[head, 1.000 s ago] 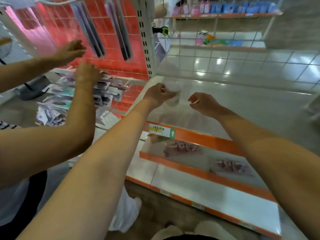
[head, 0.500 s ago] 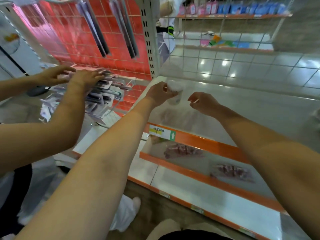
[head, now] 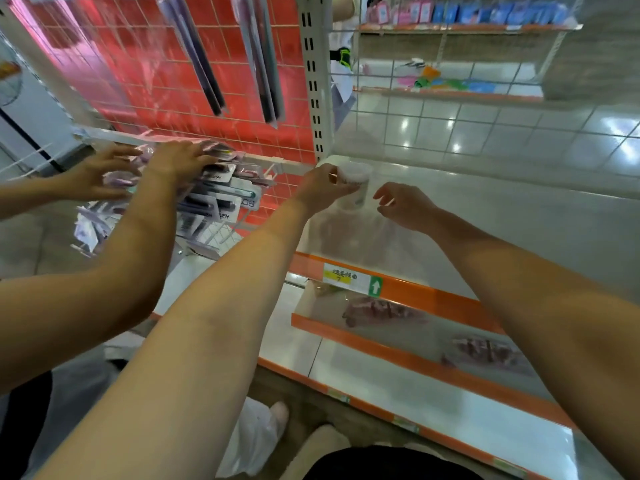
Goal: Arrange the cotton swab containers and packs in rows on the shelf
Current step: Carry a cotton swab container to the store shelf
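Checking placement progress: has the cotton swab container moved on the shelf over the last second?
No. The container, gripped by the left hand, sits at the same spot beside the slotted upright post.

forearms (head: 194, 341): bare (no sleeves) | lap garment (head: 388, 462): black

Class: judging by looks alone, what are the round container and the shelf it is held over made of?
Container: probably translucent plastic, since its pale contents show faintly through the wall. Shelf: likely painted metal, smooth and glossy, reflecting light.
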`<action>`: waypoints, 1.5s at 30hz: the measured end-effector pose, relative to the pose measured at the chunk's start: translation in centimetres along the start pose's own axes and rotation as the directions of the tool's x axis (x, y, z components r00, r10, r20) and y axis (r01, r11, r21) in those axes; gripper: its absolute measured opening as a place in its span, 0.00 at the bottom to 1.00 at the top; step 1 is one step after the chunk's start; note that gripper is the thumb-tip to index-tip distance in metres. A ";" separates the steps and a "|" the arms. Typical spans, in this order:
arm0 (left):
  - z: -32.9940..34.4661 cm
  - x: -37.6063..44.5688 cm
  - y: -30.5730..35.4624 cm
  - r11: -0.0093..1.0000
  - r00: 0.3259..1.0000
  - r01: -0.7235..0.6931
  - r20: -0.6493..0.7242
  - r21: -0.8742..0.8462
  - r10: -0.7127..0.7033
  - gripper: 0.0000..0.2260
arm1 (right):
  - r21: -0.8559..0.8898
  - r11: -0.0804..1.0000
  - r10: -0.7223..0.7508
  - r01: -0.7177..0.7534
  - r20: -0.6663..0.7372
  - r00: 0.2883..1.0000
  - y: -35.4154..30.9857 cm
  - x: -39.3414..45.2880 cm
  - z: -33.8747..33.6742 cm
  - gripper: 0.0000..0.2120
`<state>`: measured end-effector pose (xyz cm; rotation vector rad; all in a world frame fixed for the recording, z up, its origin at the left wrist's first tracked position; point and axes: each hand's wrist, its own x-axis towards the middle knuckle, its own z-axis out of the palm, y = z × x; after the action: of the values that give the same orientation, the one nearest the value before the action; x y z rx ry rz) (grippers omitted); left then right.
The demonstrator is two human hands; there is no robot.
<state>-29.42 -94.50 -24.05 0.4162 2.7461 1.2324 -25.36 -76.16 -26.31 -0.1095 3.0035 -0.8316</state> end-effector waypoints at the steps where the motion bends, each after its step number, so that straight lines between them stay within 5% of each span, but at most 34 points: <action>1: -0.3 0.2 -0.3 1.000 1.000 -0.007 0.016 -0.006 0.008 0.19 | -0.008 1.000 0.003 -0.003 -0.007 1.000 -0.2 0.3 0.1 0.13; 4: -0.9 1.3 -1.3 0.999 0.998 -0.032 0.047 -0.044 0.034 0.20 | -0.006 1.000 0.019 -0.020 -0.023 1.000 -0.8 1.2 0.5 0.13; 10: -1.7 2.8 -2.2 0.988 0.990 -0.102 0.085 -0.116 0.112 0.05 | -0.003 0.995 0.104 -0.104 -0.042 0.994 -2.2 3.2 1.6 0.14; 13: -2.0 3.8 -2.7 0.980 0.979 -0.178 0.081 -0.085 0.185 0.12 | 0.005 0.989 0.149 -0.149 -0.056 0.987 -2.8 4.0 2.0 0.14; 26: -3.0 6.5 -3.8 0.986 0.989 -0.081 0.111 -0.142 0.097 0.24 | 0.058 0.951 0.309 -0.303 -0.168 0.936 -4.9 8.0 4.2 0.19; 45: -2.1 10.1 -4.5 0.963 0.999 0.046 0.040 -0.265 -0.036 0.30 | 0.159 0.914 0.402 -0.373 -0.219 0.889 -5.2 12.4 4.6 0.18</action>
<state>-40.39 -95.93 -25.79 0.3471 2.4973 1.5392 -37.26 -83.85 -27.62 0.6247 3.0183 -1.0251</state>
